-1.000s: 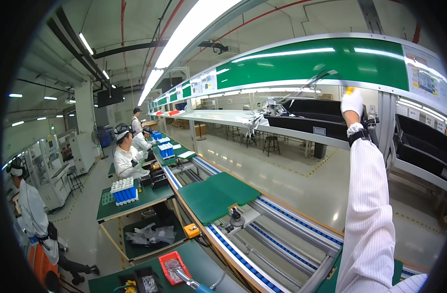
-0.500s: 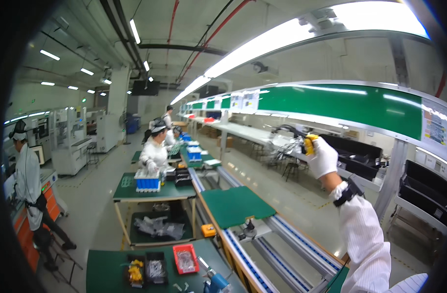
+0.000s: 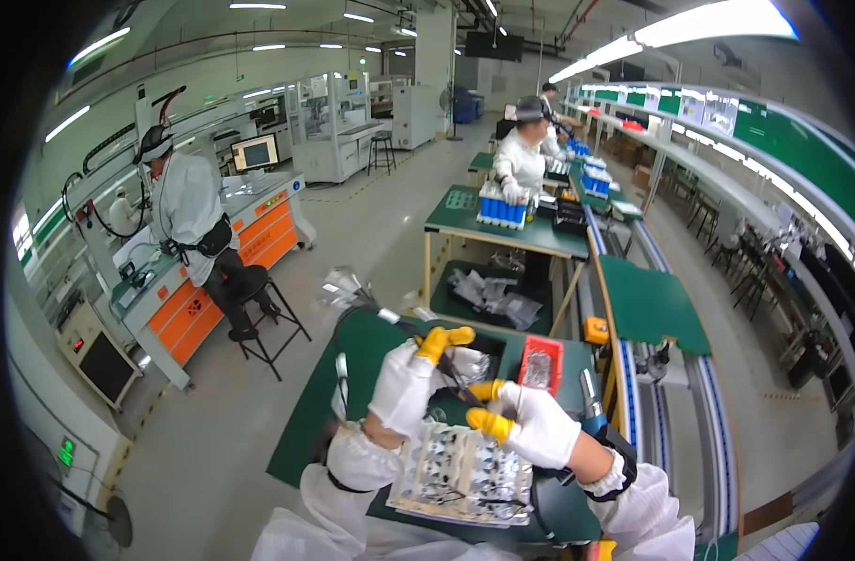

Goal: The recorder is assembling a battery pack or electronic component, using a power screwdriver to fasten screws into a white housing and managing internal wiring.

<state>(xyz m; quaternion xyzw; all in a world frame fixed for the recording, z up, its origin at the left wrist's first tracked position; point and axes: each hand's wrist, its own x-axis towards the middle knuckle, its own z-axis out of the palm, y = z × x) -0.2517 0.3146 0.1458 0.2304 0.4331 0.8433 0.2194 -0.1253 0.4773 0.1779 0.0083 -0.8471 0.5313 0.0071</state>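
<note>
Both my hands wear white gloves with yellow fingertips and are above the green bench. My left hand (image 3: 418, 365) is closed around a bundle of black cables (image 3: 460, 379). Silvery wrapped ends of the bundle (image 3: 348, 288) stick out to the far left, blurred. Its fingers folded, my right hand (image 3: 530, 421) pinches the same cables a little to the right and nearer. Below them lies a pale, silvery battery-like module (image 3: 460, 472) with rows of small parts and thin black wires across it.
A red bin (image 3: 541, 365) of small metal parts and a blue-handled power screwdriver (image 3: 591, 402) sit at the bench's right. Beyond runs a conveyor (image 3: 717, 430) with a green board (image 3: 653, 304). Co-workers stand by a far table (image 3: 511, 232) and an orange-fronted machine (image 3: 259, 234).
My view has turned left and down. My right hand, raised with the cable bundle off to the right before, is now over the bench. My left hand has come into view, holding the cables too.
</note>
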